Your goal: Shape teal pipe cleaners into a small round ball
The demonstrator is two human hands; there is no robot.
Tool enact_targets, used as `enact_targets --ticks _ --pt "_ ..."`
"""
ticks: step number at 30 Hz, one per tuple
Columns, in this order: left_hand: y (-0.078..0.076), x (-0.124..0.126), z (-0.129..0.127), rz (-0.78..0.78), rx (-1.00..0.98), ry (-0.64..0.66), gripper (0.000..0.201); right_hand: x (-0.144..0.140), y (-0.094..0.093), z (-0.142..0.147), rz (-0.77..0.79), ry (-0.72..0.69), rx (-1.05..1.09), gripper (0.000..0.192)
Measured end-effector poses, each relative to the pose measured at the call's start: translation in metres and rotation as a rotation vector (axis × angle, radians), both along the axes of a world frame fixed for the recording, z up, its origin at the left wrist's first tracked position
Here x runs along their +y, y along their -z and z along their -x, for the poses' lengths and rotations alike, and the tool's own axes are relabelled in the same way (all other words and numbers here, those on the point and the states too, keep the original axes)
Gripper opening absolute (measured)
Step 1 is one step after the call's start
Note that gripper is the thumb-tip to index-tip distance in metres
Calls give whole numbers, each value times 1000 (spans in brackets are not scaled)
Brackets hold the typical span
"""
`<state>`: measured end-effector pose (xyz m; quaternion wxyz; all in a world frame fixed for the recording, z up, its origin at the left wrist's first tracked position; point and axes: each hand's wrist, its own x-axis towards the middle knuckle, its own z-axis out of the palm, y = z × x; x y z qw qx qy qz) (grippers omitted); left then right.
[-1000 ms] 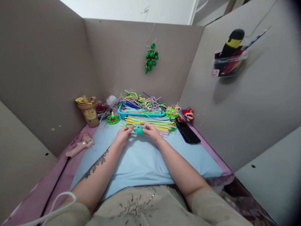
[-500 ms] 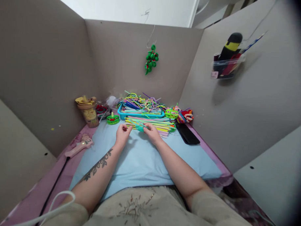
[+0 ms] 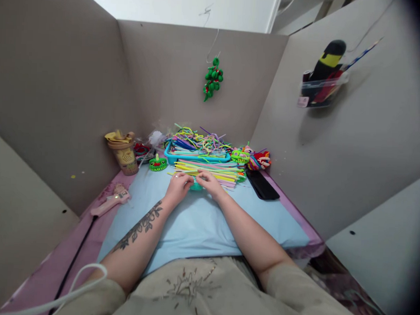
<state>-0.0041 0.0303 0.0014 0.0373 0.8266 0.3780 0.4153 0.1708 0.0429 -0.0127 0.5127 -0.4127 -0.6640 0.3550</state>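
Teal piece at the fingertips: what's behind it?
Coloured stems lie in a row behind the teal piece. The left hand and right hand hide part of them.

Between your fingers, the teal piece has a matt look. Just beyond them, you have fuzzy, matt pipe cleaners, then a smooth blue plastic tray. The pale blue sheet beneath your fingers looks smooth, softly creased and dull. To their left, the glue gun is smooth pink plastic; far up to their right, the holder is clear, shiny plastic. Grey panels behind look smooth and matt.
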Motion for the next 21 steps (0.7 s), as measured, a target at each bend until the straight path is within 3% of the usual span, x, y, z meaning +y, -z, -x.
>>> enact_targets --ticks 11,21 --pt "0 -4 -4 -42 56 -13 8 3 1 3 -16 21 -94 15" --pt "-1 -5 -8 -98 81 5 11 -3 -9 6 133 -10 176 17"
